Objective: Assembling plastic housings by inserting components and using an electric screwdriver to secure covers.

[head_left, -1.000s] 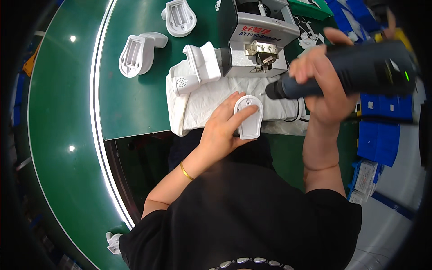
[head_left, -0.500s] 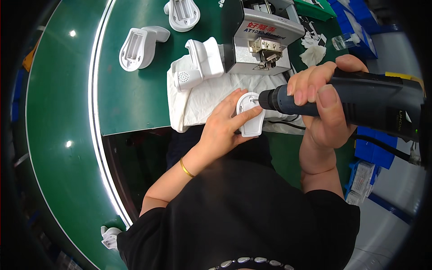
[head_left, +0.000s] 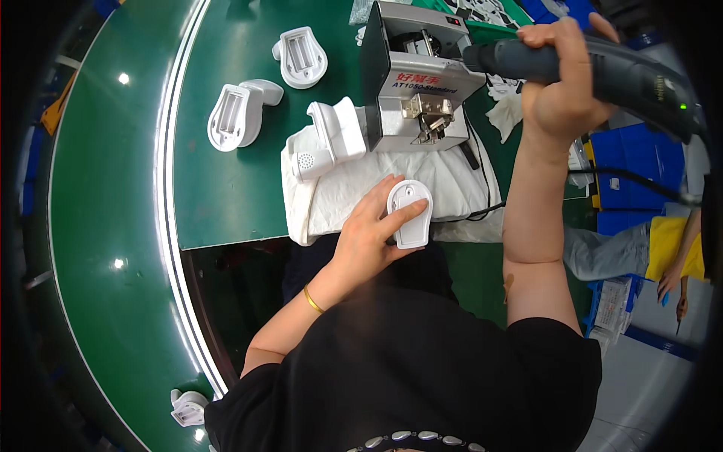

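My left hand [head_left: 361, 235] grips a white plastic housing [head_left: 411, 227] with a rounded end and a recessed face turned up, its thumb laid across the recess. The housing is held at the front edge of a white cloth. My right hand [head_left: 566, 87] is wrapped round a dark electric screwdriver [head_left: 636, 81]. The screwdriver's nose reaches the upper right side of a black and silver screw feeder [head_left: 429, 64]; its bit tip is hidden or too small to make out, and I cannot tell whether it touches.
A white housing [head_left: 337, 143] lies on the cloth [head_left: 301, 215]. Two more housings [head_left: 303, 56] stand on the green table [head_left: 226, 192], another [head_left: 188, 407] at lower left. The screwdriver's cable [head_left: 636, 176] hangs at right, near a co-worker's hand [head_left: 670, 279] and blue bins [head_left: 640, 177].
My right hand has carried the screwdriver up and away from the white housing to the screw feeder. My left hand still holds the housing. A co-worker has come into view at right.
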### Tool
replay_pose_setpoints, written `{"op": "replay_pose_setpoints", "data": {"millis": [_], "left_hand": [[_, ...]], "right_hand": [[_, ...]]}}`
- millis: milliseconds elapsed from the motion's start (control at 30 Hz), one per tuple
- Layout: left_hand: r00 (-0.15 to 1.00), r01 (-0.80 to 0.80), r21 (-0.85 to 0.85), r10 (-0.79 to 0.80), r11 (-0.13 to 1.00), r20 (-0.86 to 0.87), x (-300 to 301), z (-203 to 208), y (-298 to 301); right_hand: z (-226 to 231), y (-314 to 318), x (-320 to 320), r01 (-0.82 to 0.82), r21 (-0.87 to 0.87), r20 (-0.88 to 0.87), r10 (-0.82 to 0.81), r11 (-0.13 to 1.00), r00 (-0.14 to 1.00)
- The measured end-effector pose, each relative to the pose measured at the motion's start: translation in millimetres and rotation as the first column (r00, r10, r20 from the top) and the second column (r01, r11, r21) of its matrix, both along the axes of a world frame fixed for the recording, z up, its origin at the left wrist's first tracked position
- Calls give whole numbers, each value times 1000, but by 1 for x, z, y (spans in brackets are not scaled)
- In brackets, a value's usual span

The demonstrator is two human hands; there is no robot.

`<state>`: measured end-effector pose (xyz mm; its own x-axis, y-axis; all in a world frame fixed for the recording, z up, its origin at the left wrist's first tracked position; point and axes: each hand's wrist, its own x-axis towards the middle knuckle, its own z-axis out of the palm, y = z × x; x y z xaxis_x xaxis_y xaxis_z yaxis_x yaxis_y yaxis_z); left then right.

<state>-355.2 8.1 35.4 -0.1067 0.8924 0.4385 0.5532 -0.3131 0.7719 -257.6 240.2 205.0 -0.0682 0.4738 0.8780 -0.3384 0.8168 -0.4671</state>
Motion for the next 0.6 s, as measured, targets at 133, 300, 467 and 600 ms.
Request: {"op": "replay_pose_setpoints", "data": {"millis": [133,300,467,600], "left_hand": [[1000,17,9,-17,1000,-6,0,3,0],[1000,-6,-12,6,1000,-19,-2,4,1],[1000,11,-24,-11,1000,-12,1,4,2],[1000,-6,-27,6,1000,-3,0,1,1]], "right_hand": [[4,-27,20,-206,-7,-105,204,979,973],[-16,-46,7,-348,-219,63,369,912,927],[-27,-14,-9,-428,-306,141,485,851,863],[-11,-35,-27,-787,-75,-29,788,612,615]]}}
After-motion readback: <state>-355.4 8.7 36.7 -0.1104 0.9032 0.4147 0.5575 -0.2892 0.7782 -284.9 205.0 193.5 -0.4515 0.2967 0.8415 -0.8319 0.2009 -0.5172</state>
